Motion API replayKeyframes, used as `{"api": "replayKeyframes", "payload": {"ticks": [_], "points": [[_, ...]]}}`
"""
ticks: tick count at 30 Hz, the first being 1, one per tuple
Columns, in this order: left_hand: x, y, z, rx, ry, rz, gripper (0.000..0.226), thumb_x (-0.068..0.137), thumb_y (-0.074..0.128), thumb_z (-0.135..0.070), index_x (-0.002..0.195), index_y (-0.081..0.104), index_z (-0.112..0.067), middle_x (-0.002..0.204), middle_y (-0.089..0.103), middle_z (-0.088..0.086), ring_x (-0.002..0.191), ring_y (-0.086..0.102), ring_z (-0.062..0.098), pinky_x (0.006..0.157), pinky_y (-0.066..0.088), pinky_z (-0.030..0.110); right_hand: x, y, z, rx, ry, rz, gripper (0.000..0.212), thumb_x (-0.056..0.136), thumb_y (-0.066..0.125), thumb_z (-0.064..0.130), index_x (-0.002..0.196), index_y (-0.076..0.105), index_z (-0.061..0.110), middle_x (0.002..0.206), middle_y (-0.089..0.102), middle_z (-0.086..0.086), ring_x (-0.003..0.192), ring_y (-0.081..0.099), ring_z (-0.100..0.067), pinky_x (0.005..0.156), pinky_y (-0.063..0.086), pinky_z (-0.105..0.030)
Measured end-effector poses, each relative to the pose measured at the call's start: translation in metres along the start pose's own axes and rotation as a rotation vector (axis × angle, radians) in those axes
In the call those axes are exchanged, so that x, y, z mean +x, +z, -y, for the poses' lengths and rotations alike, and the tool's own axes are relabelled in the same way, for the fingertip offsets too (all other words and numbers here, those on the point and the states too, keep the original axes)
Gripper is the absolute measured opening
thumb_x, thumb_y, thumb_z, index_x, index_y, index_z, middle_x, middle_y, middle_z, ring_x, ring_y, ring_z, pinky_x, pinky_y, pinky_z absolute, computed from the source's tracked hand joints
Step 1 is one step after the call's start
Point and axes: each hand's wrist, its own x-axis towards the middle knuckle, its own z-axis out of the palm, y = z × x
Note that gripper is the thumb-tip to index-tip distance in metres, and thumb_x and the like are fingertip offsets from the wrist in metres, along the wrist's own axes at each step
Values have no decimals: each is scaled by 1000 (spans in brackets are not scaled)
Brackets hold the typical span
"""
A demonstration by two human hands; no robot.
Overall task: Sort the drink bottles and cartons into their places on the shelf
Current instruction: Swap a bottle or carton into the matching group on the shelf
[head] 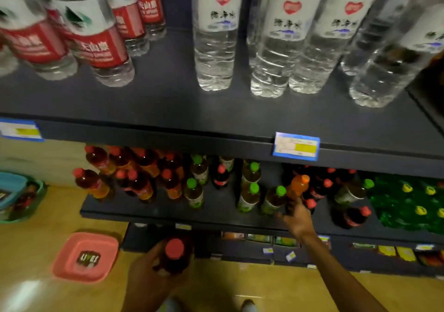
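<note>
My left hand (149, 273) grips a dark cola bottle with a red cap (175, 254), held low in front of the bottom shelf. My right hand (298, 218) reaches onto the middle shelf (168, 212) and is closed around the base of an orange soda bottle with an orange cap (298, 186). That bottle stands between green-capped tea bottles (249, 194) on its left and red-capped cola bottles (319, 189) on its right. Red-capped amber tea bottles (134, 174) fill the left of that shelf.
The top shelf (168, 100) holds clear water bottles (215, 37) and red-labelled ones (96, 40). Green soda bottles with yellow caps (413, 201) sit at far right. A pink tray (86, 256) and a teal basket (21, 196) lie on the wooden floor. Cartons line the bottom shelf (389, 251).
</note>
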Motion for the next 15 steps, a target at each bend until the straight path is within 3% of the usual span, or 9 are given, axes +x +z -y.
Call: {"api": "replayKeyframes", "payload": {"ticks": [2,3,4,7,9,11,13,15], "points": [[6,-15,12,3,3,34,64,49,97,-12,99,66,-38,83,73,-26,80,70,2,67,57,13,16,15,2,-46,38,-36,81,75,77,0,145,37,4,121,65,-23,109,62,-43,84,46,-37],[6,-19,16,18,11,48,64,51,96,-13,96,62,-43,88,68,-37,80,69,2,63,52,5,25,21,1,-47,64,-50,78,75,77,2,143,40,3,122,64,-25,109,61,-45,87,46,-40],[6,-23,14,3,-7,31,63,52,96,-12,95,62,-43,91,66,-40,79,70,6,63,52,5,32,27,1,-44,89,-62,73,75,78,4,139,44,3,122,63,-25,109,60,-47,89,46,-43],[4,-31,22,47,-81,-81,40,57,91,6,86,73,-17,75,76,-6,82,68,24,65,62,31,50,41,-7,-40,118,-86,63,73,80,5,129,52,1,120,63,-28,108,60,-48,91,46,-45],[2,-33,20,-3,-132,-94,43,55,89,14,79,72,-17,66,74,-8,77,66,19,59,59,18,55,45,-11,-10,136,-103,63,71,81,2,127,53,0,121,63,-27,111,59,-47,94,46,-47],[2,-33,20,-149,-142,-80,53,48,95,0,80,69,-33,74,74,-22,72,68,10,55,49,2,54,45,-12,-5,132,-130,62,70,82,2,125,55,0,120,64,-27,110,59,-47,92,46,-44],[-1,-37,15,-145,-119,-62,54,45,97,-9,85,72,-37,75,75,-15,72,70,8,58,49,1,47,41,-12,-14,113,-139,63,68,85,6,124,57,1,116,66,-27,108,60,-46,89,47,-43],[3,-38,17,-140,-67,-97,63,41,97,-1,93,73,-27,69,73,-6,69,69,12,57,50,3,29,34,-13,-39,97,-130,66,65,88,12,124,58,4,112,69,-24,105,63,-43,88,50,-43]]}}
